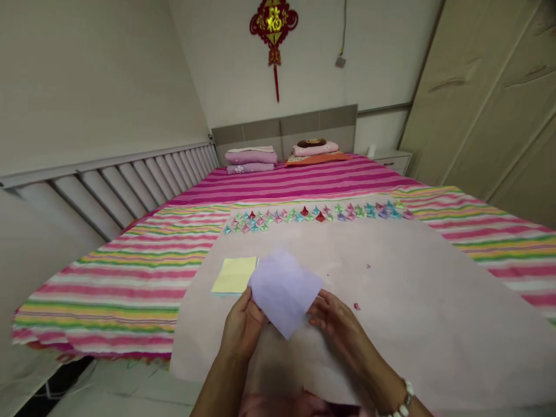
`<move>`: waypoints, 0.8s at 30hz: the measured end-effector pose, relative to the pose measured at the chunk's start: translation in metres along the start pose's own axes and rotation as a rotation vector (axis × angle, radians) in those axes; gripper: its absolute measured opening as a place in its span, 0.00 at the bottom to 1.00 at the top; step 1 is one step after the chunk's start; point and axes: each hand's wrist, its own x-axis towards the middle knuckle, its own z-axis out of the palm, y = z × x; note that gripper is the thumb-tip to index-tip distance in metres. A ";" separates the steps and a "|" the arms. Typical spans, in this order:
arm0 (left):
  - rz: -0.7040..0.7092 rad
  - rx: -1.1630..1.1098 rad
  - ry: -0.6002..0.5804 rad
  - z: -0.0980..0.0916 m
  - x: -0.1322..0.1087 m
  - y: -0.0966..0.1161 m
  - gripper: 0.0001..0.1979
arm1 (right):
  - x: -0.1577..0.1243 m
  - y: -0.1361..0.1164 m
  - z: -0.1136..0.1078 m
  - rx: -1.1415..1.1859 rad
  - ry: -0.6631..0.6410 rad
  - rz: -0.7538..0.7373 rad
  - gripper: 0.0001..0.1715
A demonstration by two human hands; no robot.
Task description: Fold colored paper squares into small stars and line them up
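A square sheet of lilac paper (284,292) is raised over the board, turned so that one corner points toward me. My left hand (247,324) pinches its left corner between thumb and fingers. At the right corner, my right hand (334,318) has its thumb and fingers on the edge of the sheet. Just behind my left hand lies a stack of square papers (234,275) with a yellow sheet on top. Farther back, small folded paper pieces (304,213) in several colours stand in rows.
A large pale board (412,324) lies on the bed over a striped sheet (113,284). Small red scraps (357,306) rest on it. Folded bedding (252,157) is stacked at the headboard, and a slatted rail (125,185) runs along the left.
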 end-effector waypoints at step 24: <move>0.015 0.803 -0.255 0.012 -0.047 0.011 0.43 | -0.050 -0.022 -0.005 -0.557 0.084 -0.008 0.20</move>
